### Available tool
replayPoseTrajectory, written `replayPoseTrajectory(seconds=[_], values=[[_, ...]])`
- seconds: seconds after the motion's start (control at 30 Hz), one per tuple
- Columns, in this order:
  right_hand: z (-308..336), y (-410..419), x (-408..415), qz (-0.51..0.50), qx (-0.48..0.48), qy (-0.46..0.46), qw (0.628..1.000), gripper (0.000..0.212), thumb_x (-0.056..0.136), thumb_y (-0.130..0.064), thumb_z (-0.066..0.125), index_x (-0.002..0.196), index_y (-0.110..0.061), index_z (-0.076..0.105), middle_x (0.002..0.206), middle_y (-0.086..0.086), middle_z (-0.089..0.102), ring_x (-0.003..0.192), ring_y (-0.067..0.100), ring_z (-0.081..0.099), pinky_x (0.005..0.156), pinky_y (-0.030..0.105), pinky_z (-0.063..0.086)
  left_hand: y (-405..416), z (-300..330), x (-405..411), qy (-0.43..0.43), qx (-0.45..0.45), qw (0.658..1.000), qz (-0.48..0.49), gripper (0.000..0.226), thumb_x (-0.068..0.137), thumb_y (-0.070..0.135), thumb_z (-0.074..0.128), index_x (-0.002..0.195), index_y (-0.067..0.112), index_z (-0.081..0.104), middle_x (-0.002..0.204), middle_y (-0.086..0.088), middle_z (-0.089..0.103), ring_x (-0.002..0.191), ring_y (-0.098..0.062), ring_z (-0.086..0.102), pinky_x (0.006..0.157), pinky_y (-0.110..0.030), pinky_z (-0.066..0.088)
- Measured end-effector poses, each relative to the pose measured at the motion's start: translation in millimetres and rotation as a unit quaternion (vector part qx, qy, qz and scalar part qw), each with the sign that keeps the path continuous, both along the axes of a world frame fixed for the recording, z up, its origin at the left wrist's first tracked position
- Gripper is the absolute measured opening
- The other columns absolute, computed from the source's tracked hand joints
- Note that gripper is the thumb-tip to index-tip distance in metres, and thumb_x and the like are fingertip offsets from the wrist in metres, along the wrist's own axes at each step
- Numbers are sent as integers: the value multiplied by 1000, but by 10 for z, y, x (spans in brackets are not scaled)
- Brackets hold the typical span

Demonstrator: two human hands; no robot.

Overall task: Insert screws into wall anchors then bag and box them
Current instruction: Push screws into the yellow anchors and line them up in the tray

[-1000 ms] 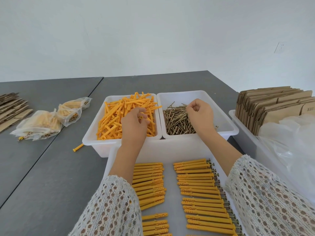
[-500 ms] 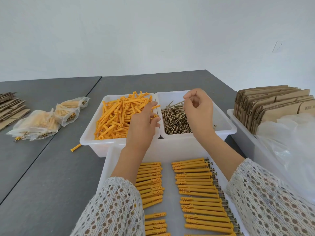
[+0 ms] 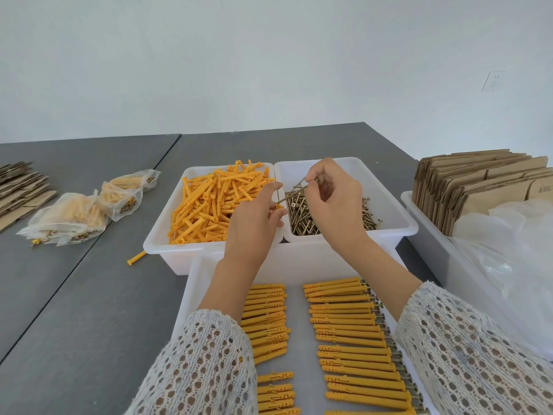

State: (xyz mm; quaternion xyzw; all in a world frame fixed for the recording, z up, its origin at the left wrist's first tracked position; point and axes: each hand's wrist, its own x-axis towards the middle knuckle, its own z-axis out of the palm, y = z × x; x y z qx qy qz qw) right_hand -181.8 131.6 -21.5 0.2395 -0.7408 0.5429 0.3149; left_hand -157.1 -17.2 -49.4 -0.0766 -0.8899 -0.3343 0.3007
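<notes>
Both hands raised: right hand (image 3: 335,205) pinching screw (image 3: 294,191), left hand (image 3: 254,223) gripping anchor (image 3: 279,206); bins below.

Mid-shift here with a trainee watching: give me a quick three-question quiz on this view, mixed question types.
1. True or false: the right hand pinches a screw above the screw bin.
2. Multiple choice: the loose anchor on the table lies A) left of the anchor bin, B) inside the front tray, C) on the cardboard stack.
3. Fill in: the left hand holds an orange ____.

Key: 1 true; 2 A; 3 anchor.
</notes>
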Motion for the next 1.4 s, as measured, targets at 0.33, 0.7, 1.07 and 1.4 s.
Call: replayPoseTrajectory(seconds=[0.33,0.7,1.07,1.4], values=[[-51,-38,-11,50,82,-7,995,14,89,0,53,93,-12,58,59,4,49,50,9,44,51,16,35,39,26,31,47,-45,998,17,41,96,28,65,136,22,56,97,2,75,70,-11,70,62,-37,57],[-93,98,-169,31,-26,-163,986,24,100,-16,37,92,-10,59,63,7,60,50,12,47,50,28,41,328,389,146,156,235,958,-40,20,95,34,62,114,28,66,76,11,73,66,-9,66,64,-37,55],[-118,496,-569,30,-312,-465,828,27,95,-7,33,85,-6,58,60,6,52,45,14,42,42,21,38,769,69,326,-112,-220,952,-183,22,97,42,57,114,30,65,87,7,71,91,-14,61,80,-34,47],[-141,486,-603,27,-259,-452,853,22,94,-5,39,85,-7,59,58,6,54,43,13,46,41,20,40,1159,-226,481,-129,-357,883,-277,24,92,34,66,108,15,65,89,-6,66,96,-25,53,55,-31,27]])
